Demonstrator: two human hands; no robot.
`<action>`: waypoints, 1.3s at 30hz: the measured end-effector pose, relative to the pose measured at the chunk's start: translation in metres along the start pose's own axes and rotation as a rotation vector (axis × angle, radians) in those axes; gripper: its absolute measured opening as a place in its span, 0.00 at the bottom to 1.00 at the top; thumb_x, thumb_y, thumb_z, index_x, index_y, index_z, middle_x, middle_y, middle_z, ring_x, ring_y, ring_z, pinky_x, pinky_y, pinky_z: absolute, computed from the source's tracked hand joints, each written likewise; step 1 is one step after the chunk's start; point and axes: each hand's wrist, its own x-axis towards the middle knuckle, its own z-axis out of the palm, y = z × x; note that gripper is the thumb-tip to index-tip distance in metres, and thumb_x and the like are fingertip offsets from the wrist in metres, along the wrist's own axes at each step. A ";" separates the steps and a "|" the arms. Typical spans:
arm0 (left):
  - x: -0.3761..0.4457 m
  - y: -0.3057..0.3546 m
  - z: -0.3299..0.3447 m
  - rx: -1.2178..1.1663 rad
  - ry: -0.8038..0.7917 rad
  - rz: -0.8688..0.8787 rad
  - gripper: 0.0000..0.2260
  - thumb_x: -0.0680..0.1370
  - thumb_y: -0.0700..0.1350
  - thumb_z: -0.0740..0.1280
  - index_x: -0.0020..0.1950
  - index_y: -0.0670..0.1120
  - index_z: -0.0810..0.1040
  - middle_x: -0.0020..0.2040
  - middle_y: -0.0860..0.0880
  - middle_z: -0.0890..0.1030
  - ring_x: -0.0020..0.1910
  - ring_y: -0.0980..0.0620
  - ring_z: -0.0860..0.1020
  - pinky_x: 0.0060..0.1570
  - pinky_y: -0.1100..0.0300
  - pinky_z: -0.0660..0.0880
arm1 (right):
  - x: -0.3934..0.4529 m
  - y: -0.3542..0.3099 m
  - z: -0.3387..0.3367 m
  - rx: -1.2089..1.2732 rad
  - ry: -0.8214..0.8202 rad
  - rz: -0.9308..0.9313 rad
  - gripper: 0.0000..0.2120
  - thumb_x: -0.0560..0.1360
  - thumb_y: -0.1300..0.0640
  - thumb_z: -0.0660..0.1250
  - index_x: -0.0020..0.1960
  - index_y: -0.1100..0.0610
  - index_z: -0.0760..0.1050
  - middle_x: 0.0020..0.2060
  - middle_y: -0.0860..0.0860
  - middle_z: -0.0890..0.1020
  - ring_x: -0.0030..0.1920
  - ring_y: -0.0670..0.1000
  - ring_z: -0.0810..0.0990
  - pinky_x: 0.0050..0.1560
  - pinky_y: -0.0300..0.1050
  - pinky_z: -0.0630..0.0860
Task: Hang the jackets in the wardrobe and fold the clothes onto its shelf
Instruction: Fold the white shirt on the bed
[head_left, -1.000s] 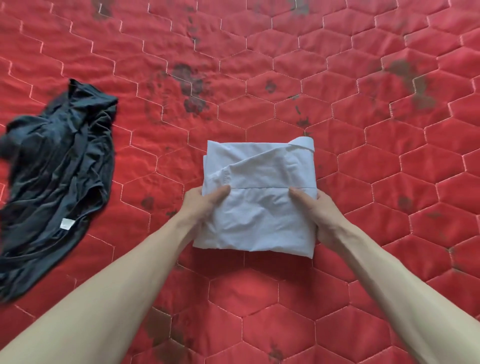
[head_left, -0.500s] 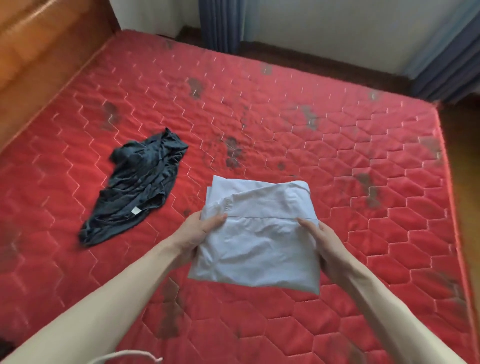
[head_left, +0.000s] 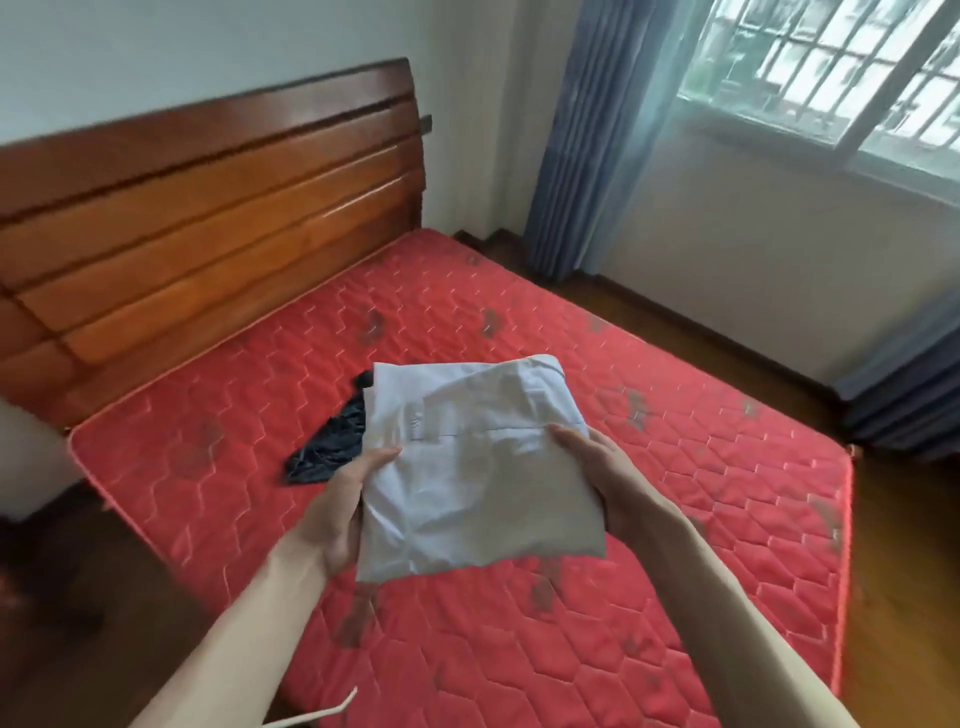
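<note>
A folded white shirt is lifted above the red quilted mattress. My left hand grips its left edge, thumb on top and fingers underneath. My right hand grips its right edge the same way. A crumpled dark garment lies on the mattress behind the shirt, partly hidden by it. No wardrobe is in view.
A wooden headboard stands at the left end of the bed. Blue curtains hang beside a barred window at the back right. Wooden floor runs along the bed's right side.
Both hands have lifted the folded shirt off the mattress and hold it higher. The view has risen and pulled back, and now takes in the headboard, wall and window.
</note>
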 end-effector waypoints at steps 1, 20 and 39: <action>-0.013 0.002 -0.001 -0.024 0.020 0.036 0.17 0.81 0.49 0.65 0.66 0.42 0.83 0.61 0.37 0.84 0.56 0.36 0.84 0.57 0.42 0.81 | -0.004 -0.011 0.010 -0.022 -0.027 -0.007 0.11 0.84 0.56 0.66 0.63 0.60 0.80 0.53 0.60 0.88 0.49 0.57 0.88 0.46 0.50 0.84; -0.251 0.102 -0.254 -0.103 0.478 0.365 0.16 0.83 0.49 0.67 0.69 0.46 0.80 0.62 0.41 0.85 0.60 0.40 0.85 0.62 0.44 0.78 | -0.025 -0.028 0.383 -0.205 -0.502 -0.010 0.13 0.82 0.55 0.68 0.66 0.54 0.80 0.56 0.59 0.87 0.57 0.62 0.86 0.64 0.64 0.79; -0.406 0.168 -0.502 -0.361 0.936 0.585 0.14 0.81 0.46 0.71 0.66 0.46 0.81 0.56 0.41 0.87 0.52 0.41 0.87 0.52 0.48 0.80 | -0.055 -0.001 0.761 -0.282 -0.967 0.038 0.13 0.81 0.51 0.69 0.64 0.51 0.81 0.56 0.58 0.87 0.56 0.61 0.86 0.60 0.60 0.81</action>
